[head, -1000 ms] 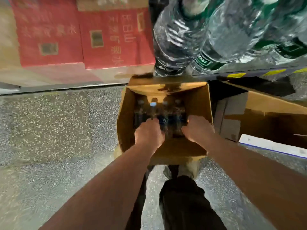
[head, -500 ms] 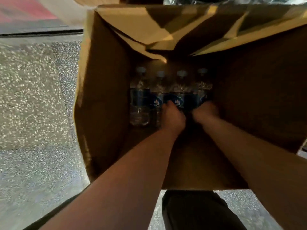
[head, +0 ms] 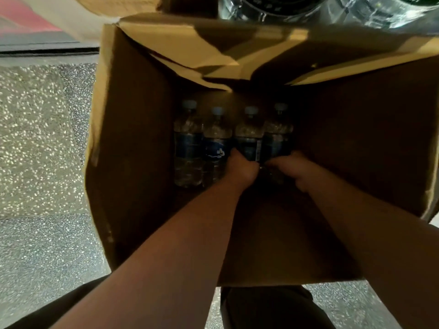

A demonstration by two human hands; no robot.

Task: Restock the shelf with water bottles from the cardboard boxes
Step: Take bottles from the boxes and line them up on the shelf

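An open cardboard box [head: 133,162] stands on the floor below me. Against its far wall stands a row of several water bottles with dark blue labels and pale caps. Both my arms reach deep into the box. My left hand [head: 242,167] grips the third bottle from the left [head: 248,136] near its label. My right hand [head: 292,168] grips the rightmost bottle [head: 276,134]. The two left bottles [head: 187,143] stand untouched. My fingers are mostly hidden behind the bottles.
Speckled grey floor [head: 42,150] lies left of the box. Large clear bottles [head: 273,8] on a shelf show at the top edge. Red cartons [head: 21,22] sit at the top left. Folded box flaps [head: 190,51] overhang the bottles. My dark trousers [head: 266,307] are below.
My head dropped closer over the box, which now fills the view. Both hands went from the box's near side down to the bottle row and closed on the two right bottles.
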